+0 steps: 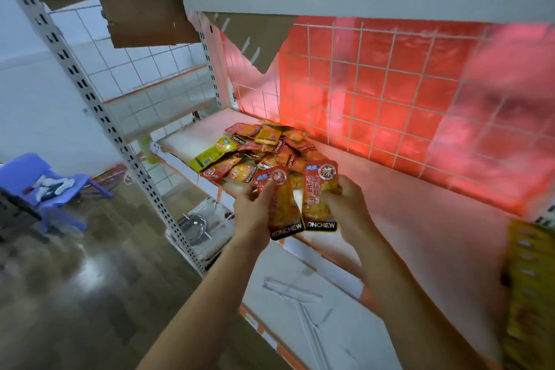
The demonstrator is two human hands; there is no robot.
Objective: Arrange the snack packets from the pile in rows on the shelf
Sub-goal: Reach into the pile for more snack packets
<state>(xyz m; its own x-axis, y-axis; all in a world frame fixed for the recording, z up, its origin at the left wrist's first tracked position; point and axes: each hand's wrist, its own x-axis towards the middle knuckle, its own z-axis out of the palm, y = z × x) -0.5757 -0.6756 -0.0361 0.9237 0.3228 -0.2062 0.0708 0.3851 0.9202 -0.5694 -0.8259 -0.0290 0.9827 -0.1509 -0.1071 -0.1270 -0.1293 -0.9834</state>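
- Blue chair (45, 186): stands on the floor at far left, well apart from the shelf (420, 219).
- Pile of snack packets (255, 150): mostly red and orange with one yellow packet (210, 153) on its left side. It lies loosely heaped near the shelf's left end, reaching from the back edge almost to the front edge.
- Left hand (255, 210): fingers curled round a red packet (283, 204), held over the shelf's front edge just before the pile, black lettered band nearest the viewer.
- Right hand (345, 207): grasps a second red packet (319, 195), lengthwise beside the first, edges almost touching.
- Wire grid (390, 84): stands along the shelf's back edge, red sheet behind it.
- Yellow stack (528, 294): at the right edge of the view, too blurred to identify.
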